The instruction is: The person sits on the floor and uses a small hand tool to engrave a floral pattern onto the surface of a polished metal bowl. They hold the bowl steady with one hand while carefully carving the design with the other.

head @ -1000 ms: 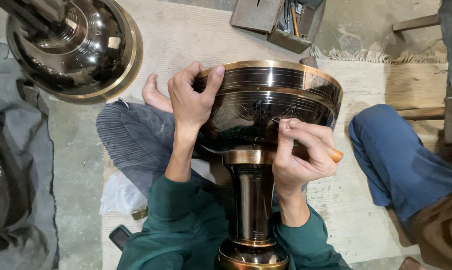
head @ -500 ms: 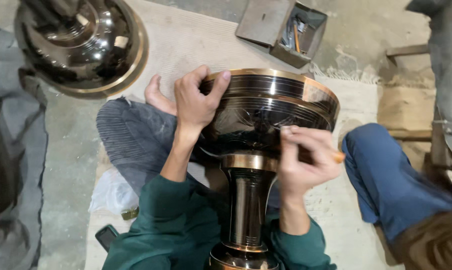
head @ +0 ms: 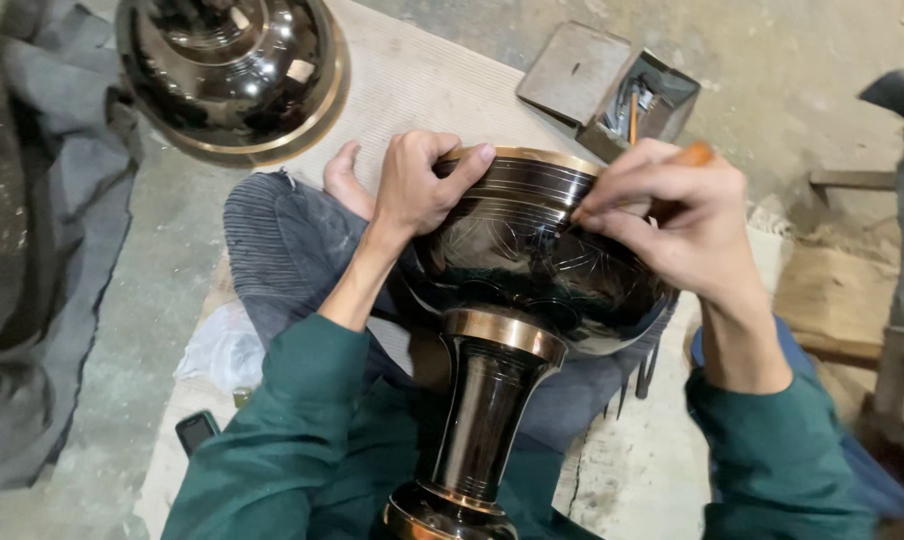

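Note:
A large black metal vase (head: 527, 265) with brass bands lies across my lap, its bowl pointing away and its stem toward me. My left hand (head: 417, 185) grips the bowl's brass rim on the left side. My right hand (head: 672, 220) is closed around a small engraving tool with an orange wooden handle (head: 694, 153), its tip pressed against the upper right of the bowl near the rim. Fine scratched lines show on the dark surface between my hands.
A second dark domed metal piece (head: 232, 70) with a brass edge rests at the top left. An open metal box (head: 612, 95) with small tools sits at the top right. Grey cloth (head: 42, 300) lies left; wooden pieces (head: 842, 300) lie right. A phone (head: 194, 432) lies at my left.
My right hand has moved up from the lower right of the bowl to its upper rim with the tool. The vase sits larger in view as my head moved closer.

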